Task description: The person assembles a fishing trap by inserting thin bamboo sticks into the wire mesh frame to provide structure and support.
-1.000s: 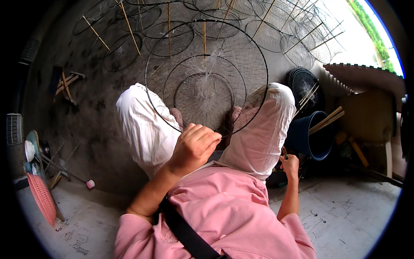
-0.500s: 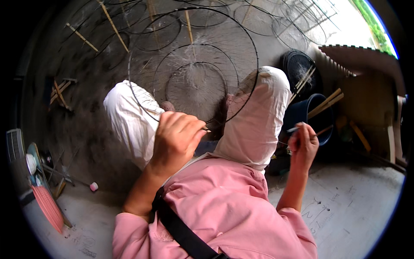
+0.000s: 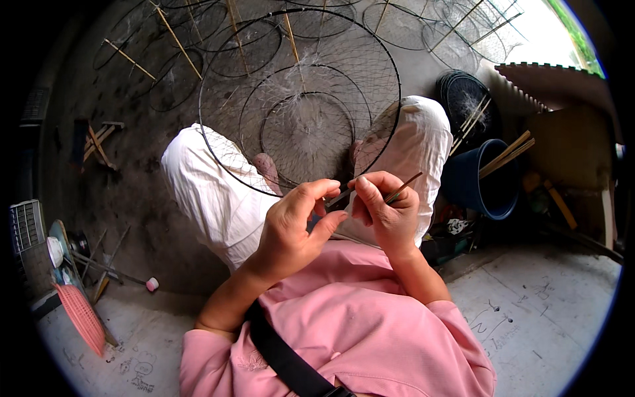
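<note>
Hoops of black wire net (image 3: 301,106) over white-trousered knees, left hand (image 3: 294,225) and right hand (image 3: 387,212) pinching thin stick (image 3: 403,188)

Blue bucket (image 3: 477,188) holding bamboo sticks (image 3: 506,153); stacked black hoops (image 3: 466,99) behind; pink basket (image 3: 79,316) on floor at left.

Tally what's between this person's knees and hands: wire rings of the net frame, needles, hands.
Wire rings of the net frame: 3
Netting needle, in the right hand: 1
Hands, counting the left hand: 2
Total: 6
</note>
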{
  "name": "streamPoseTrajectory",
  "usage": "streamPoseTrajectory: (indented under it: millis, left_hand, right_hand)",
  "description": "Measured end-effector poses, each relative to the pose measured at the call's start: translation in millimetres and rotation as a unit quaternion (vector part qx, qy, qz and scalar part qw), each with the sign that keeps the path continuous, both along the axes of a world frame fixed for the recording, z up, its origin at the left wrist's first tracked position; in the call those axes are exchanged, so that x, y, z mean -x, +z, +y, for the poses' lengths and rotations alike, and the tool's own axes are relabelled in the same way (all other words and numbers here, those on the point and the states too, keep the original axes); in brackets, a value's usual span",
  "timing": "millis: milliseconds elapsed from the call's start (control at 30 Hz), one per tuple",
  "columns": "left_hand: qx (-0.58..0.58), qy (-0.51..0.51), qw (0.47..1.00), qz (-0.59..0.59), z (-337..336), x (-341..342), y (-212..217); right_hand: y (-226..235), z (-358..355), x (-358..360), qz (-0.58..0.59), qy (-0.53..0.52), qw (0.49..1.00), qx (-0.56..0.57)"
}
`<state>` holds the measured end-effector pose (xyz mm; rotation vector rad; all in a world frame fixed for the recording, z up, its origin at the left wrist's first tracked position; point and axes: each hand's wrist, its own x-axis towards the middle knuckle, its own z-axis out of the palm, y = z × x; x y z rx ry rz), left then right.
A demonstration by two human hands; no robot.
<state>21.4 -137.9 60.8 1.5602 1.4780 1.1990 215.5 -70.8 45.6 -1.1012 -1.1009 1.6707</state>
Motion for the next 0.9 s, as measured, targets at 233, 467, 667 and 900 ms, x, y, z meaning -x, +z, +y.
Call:
streamPoseTrajectory:
  millis: [233, 467, 667, 900]
  left_hand:
    - [-0.155, -0.001, 0.962, 0.225, 1.5, 14.0, -20.4]
    - [-0.014, -0.065, 0.995, -0.070, -3.3, 20.9, 0.1]
    - [0.205, -0.209, 0.839, -0.458, -16.9, 40.1, -9.0]
    - [0.087, -0.043, 0.871, -0.481, -19.5, 63.0, -17.9]
  right_hand:
    - [-7.9, -5.7, 8.8, -0.031, 0.040, 0.999, -0.008]
    - [13.6, 15.1, 5.3, 0.096, 0.053, 0.980, -0.164]
    - [25.4, 26.8, -25.9, 0.176, 0.170, 0.970, 0.002]
    - [22.4, 17.4, -34.0, -0.092, 0.260, 0.951, -0.140]
